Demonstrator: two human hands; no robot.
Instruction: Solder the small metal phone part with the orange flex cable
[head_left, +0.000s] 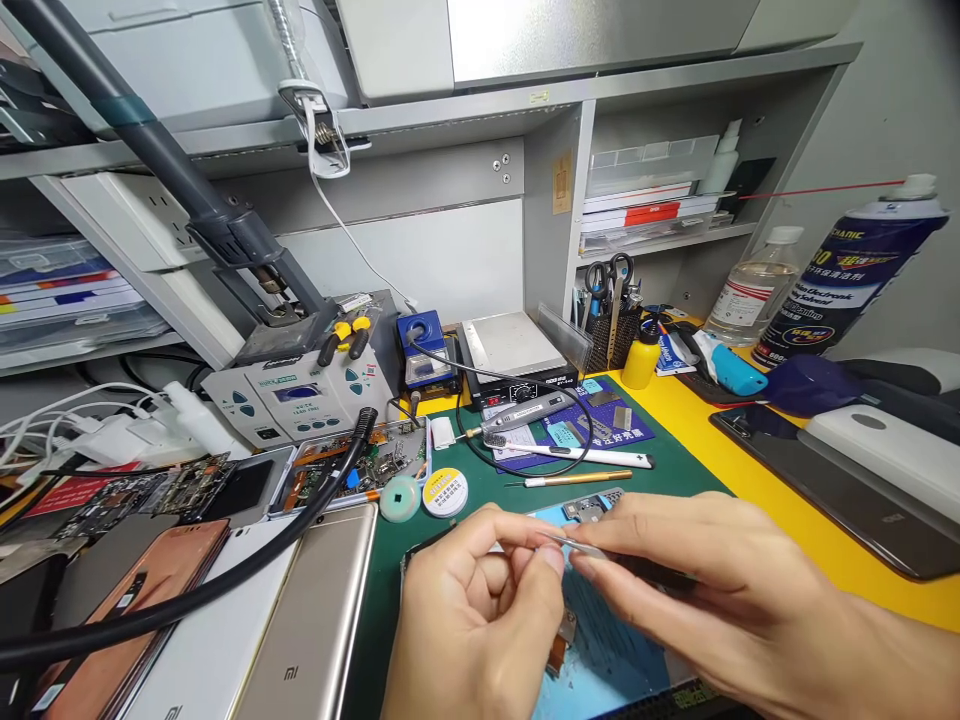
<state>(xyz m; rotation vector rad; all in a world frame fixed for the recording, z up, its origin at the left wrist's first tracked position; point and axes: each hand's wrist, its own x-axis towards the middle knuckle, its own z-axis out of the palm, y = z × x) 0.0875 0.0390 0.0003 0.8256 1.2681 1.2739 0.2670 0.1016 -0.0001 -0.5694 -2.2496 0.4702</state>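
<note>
Over a blue work pad (611, 650), both of my hands meet at a thin silvery strip (586, 548), perhaps a blade. My left hand (484, 610) pinches its left end between thumb and forefinger, the other fingers curled. The right end sits between the thumb and fingers of my right hand (697, 575). Behind the fingertips a small dark electronic part (589, 508) lies on the pad. An orange-brown flex cable piece (556, 655) shows below, partly covered by my left hand. Much of the pad is hidden under my hands.
Phones (311, 610) and a black hose (322, 510) lie at the left. Behind my hands are a round tin (445, 492), a toothbrush (577, 453) and a hot plate (514, 345). A dark phone (832, 490) and a spray can (847, 275) are at the right.
</note>
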